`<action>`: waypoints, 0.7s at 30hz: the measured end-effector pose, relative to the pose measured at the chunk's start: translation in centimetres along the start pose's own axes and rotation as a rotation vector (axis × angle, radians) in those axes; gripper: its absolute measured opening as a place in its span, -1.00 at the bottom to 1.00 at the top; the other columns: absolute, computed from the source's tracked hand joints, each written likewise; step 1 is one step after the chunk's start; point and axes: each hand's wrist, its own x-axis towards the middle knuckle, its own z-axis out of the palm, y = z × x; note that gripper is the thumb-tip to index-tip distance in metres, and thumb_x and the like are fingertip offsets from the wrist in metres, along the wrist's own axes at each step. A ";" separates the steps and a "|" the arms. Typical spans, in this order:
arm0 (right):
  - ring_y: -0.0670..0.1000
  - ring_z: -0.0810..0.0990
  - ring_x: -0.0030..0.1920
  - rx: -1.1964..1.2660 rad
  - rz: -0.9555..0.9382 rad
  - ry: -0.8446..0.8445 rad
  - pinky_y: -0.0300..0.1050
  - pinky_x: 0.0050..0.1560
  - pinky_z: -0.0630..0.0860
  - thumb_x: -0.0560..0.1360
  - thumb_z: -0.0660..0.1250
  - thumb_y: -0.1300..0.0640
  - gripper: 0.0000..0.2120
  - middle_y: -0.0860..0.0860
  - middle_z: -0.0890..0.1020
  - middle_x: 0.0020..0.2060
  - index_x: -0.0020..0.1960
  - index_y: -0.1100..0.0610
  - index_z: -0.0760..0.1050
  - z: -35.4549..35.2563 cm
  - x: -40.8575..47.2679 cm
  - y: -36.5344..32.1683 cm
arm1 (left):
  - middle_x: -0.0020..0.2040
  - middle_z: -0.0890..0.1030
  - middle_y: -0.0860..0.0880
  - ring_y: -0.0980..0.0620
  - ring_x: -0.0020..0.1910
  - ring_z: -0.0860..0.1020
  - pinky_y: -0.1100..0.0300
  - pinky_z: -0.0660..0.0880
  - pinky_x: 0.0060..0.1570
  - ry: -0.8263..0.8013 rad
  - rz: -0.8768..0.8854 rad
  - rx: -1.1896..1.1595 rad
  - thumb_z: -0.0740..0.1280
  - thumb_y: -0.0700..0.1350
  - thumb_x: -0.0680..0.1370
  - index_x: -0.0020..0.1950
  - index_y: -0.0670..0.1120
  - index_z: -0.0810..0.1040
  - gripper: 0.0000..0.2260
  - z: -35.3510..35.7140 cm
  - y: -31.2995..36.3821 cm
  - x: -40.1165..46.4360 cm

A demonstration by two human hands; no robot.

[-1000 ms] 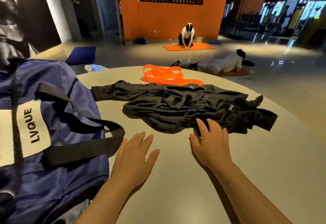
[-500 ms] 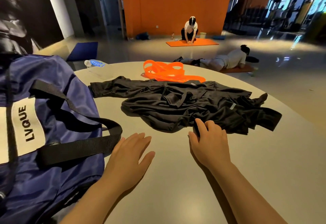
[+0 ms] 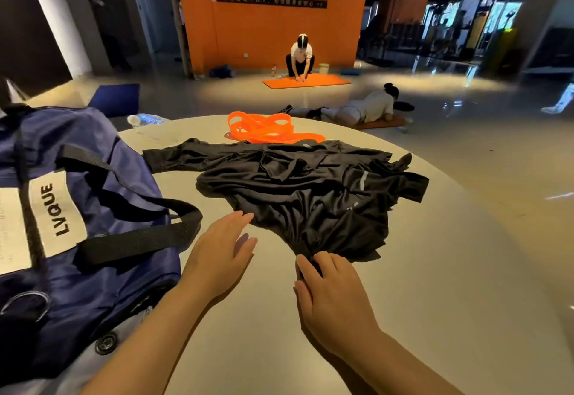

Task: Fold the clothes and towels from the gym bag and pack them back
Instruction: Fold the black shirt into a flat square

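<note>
A crumpled black garment (image 3: 298,189) lies spread across the middle of the round grey table (image 3: 450,270). My right hand (image 3: 332,292) pinches its near hem, which is drawn into a bunched point toward me. My left hand (image 3: 220,255) hovers flat with straight fingers, its fingertips at the garment's left near edge. The navy gym bag (image 3: 77,239), with black straps and a white "LVQUE" label, sits on the table at the left, close to my left hand.
Orange resistance bands (image 3: 267,130) lie at the table's far side behind the garment. A plastic water bottle (image 3: 146,120) lies at the far left edge. Two people exercise on mats on the floor beyond the table.
My right hand has taken hold of the garment's near hem and pulled it toward me, bunching the cloth. My left hand has moved forward to the garment's left edge.
</note>
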 end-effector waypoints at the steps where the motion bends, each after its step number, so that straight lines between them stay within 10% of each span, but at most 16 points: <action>1: -0.02 0.53 -0.14 0.012 -0.022 -0.018 -0.06 -0.10 0.59 0.51 0.09 -0.10 -0.63 -0.09 0.57 -0.12 0.13 0.01 0.56 -0.6 -1.1 -0.4 | 0.51 0.28 0.03 0.02 0.47 0.26 0.12 0.17 0.41 -0.020 0.064 0.073 0.08 0.20 0.59 0.51 0.08 0.26 -0.50 0.1 0.2 -0.2; 8: -0.07 0.58 -0.18 -0.019 -0.254 -0.109 -0.19 -0.19 0.54 0.44 0.10 -0.17 -0.60 -0.13 0.61 -0.12 0.14 -0.09 0.56 -4.7 -8.2 -2.3 | 0.46 0.33 0.16 0.15 0.46 0.25 0.10 -0.04 0.41 -0.175 0.315 0.233 -0.34 0.45 0.43 0.45 0.19 0.34 -0.22 0.5 1.9 -4.3; 13: -0.03 0.51 -0.21 0.088 -0.168 0.020 -0.10 -0.29 0.46 0.53 0.11 -0.16 -0.69 -0.11 0.54 -0.17 0.16 -0.06 0.48 -7.5 -8.0 -1.1 | 0.37 0.46 0.11 0.10 0.34 0.40 0.10 0.16 0.34 -0.157 0.319 0.183 -0.18 0.37 0.55 0.39 0.16 0.43 -0.38 -0.2 2.6 -8.9; 16: 0.03 0.51 -0.04 0.154 0.006 0.098 0.00 -0.11 0.46 0.54 0.08 -0.16 -0.62 -0.03 0.55 -0.02 0.12 0.01 0.54 -7.9 -5.9 1.5 | 0.33 0.50 0.13 0.17 0.27 0.39 0.13 0.30 0.25 -0.143 0.340 0.204 -0.07 0.29 0.61 0.37 0.15 0.47 -0.50 -0.8 2.8 -12.1; 21: -0.01 0.11 0.49 -0.014 0.186 -0.371 0.07 0.50 0.04 0.31 -0.35 -0.40 -0.13 -0.03 0.21 0.49 0.50 -0.10 0.18 -6.3 -5.0 5.2 | 0.29 0.52 0.21 0.20 0.14 0.46 0.22 0.29 0.19 -0.169 0.436 0.201 0.01 0.23 0.62 0.34 0.19 0.48 -0.60 -2.1 4.7 -16.7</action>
